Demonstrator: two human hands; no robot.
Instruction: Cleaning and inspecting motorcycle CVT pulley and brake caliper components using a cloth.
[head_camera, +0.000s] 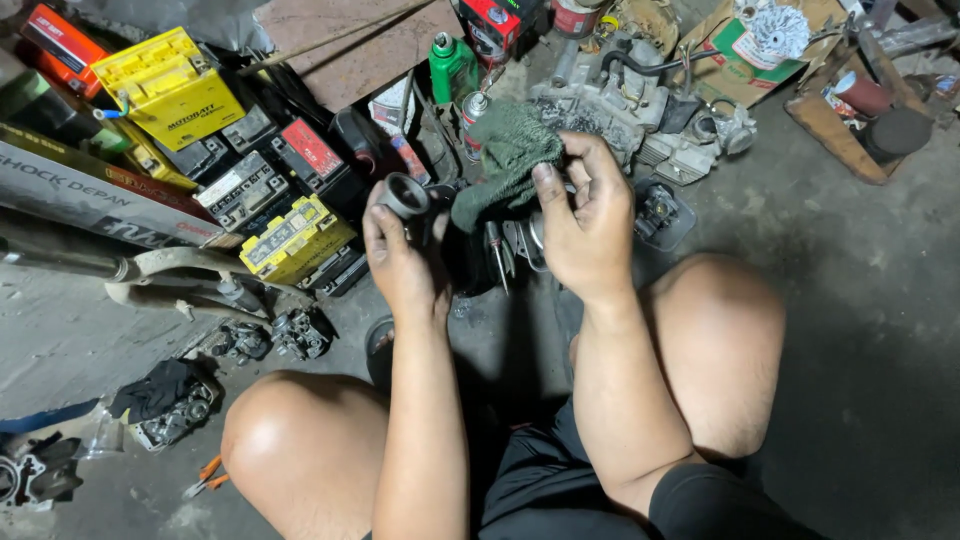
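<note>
My left hand (400, 255) grips a short dark metal cylinder part (406, 195) with an open round end, held up above the concrete floor. My right hand (585, 215) holds a dark green rag (505, 160) bunched against the right side of that part. Below and between the hands a screwdriver (497, 255) and small metal pieces lie on the floor. My bare knees frame the bottom of the view.
A pile of yellow, black and red batteries (250, 190) lies at the left. An engine block (620, 100) sits behind the hands, with a green bottle (450, 65) and a spray can (474, 115). Carburettor parts (270, 335) and pliers (205, 475) lie at the lower left.
</note>
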